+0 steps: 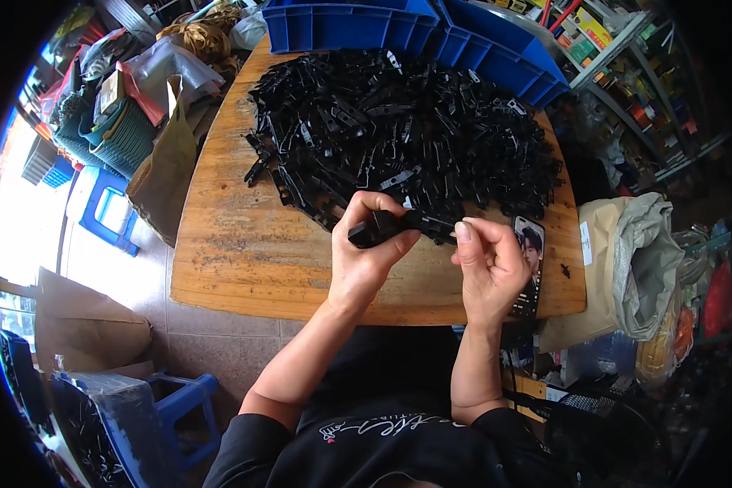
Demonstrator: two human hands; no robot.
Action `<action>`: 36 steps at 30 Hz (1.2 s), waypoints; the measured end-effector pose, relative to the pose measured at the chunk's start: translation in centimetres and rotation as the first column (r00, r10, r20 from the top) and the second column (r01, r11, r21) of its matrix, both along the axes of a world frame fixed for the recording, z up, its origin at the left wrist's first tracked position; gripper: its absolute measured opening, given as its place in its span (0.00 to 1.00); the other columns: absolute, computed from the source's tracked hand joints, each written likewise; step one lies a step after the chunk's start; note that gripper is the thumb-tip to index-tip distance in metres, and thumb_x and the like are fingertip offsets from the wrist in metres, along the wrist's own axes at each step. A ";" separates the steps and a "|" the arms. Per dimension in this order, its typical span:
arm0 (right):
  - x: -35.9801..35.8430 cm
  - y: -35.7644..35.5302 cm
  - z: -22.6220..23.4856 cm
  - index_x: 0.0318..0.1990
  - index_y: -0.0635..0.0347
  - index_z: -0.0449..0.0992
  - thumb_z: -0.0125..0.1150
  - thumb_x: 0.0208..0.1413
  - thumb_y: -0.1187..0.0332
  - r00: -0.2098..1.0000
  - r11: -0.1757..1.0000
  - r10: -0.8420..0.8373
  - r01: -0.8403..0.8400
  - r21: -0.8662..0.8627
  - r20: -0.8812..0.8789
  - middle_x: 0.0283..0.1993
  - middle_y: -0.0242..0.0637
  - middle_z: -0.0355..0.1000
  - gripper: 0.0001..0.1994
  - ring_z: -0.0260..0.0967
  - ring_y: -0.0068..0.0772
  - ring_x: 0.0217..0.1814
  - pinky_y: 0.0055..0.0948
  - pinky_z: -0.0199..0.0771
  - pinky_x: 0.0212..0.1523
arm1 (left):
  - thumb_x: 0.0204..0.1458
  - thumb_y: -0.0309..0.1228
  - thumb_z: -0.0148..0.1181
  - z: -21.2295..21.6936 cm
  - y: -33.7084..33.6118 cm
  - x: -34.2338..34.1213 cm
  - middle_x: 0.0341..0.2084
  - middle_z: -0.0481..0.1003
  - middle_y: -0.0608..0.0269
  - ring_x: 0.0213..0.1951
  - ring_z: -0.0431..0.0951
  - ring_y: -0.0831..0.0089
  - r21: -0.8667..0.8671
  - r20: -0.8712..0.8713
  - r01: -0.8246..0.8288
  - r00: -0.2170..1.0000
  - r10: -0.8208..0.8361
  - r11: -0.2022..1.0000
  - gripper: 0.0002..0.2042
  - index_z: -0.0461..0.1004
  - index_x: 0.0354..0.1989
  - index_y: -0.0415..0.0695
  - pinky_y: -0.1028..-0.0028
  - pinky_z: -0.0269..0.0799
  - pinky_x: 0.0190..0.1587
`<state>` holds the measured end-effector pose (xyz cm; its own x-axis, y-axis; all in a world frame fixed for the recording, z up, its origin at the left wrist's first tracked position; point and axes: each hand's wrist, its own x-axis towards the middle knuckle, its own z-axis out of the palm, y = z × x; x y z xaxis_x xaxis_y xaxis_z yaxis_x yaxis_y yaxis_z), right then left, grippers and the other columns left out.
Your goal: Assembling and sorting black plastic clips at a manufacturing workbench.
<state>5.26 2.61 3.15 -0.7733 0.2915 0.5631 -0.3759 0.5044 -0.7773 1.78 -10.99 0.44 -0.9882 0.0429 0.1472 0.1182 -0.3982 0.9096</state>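
My left hand (pixel 368 252) grips a black plastic part (pixel 380 228) just above the near side of a wooden table (pixel 236 252). My right hand (pixel 490 262) is beside it, its thumb and forefinger pinched at the part's right end (pixel 443 225). Behind both hands lies a big heap of several similar black plastic parts (pixel 407 130), covering the far half of the table.
Two blue plastic bins (pixel 358 28) stand at the table's far edge. A phone (pixel 530 244) lies under my right hand, and a small black piece (pixel 565 270) sits near the right edge. A brown paper bag (pixel 167 167) leans at left, sacks (pixel 634 260) at right, blue stools (pixel 106 207) on the floor.
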 end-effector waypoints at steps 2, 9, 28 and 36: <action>0.0 -0.4 0.2 0.34 0.66 0.73 0.62 0.49 0.73 0.998 0.997 0.052 -0.051 -0.059 0.017 0.24 0.29 0.69 0.07 0.62 0.13 0.20 0.11 0.63 0.23 | 0.37 0.15 0.62 0.3 0.0 0.0 0.28 0.69 0.68 0.31 0.68 0.81 0.082 0.030 0.001 1.000 -0.003 0.997 0.16 0.67 0.34 0.43 0.82 0.65 0.36; -0.2 1.1 -0.2 0.42 0.64 0.70 0.63 0.49 0.64 0.931 0.905 0.354 -0.317 -0.282 0.088 0.47 0.33 0.65 0.16 0.63 0.18 0.45 0.19 0.67 0.36 | 0.37 0.16 0.61 0.2 0.1 -0.5 0.28 0.66 0.68 0.31 0.68 0.81 0.354 0.096 0.064 0.990 -0.105 0.933 0.15 0.66 0.34 0.42 0.82 0.66 0.34; 0.8 -0.5 -2.8 0.55 0.65 0.59 0.51 0.56 0.75 0.838 0.896 0.440 -0.383 -0.225 0.322 0.50 0.36 0.65 0.19 0.63 0.22 0.49 0.21 0.66 0.47 | 0.44 0.27 0.63 0.5 0.4 0.0 0.25 0.68 0.69 0.29 0.69 0.81 0.140 0.146 0.158 0.973 -0.178 0.977 0.10 0.68 0.33 0.41 0.81 0.64 0.34; 1.1 -3.8 -4.3 0.61 0.65 0.51 0.52 0.56 0.70 0.948 0.879 0.317 -0.299 -0.370 -0.012 0.62 0.46 0.52 0.27 0.50 0.37 0.65 0.31 0.49 0.62 | 0.53 0.38 0.50 0.6 2.5 1.7 0.46 0.65 0.58 0.49 0.62 0.72 0.179 0.122 0.207 0.965 -0.231 0.962 0.19 0.62 0.49 0.40 0.74 0.54 0.55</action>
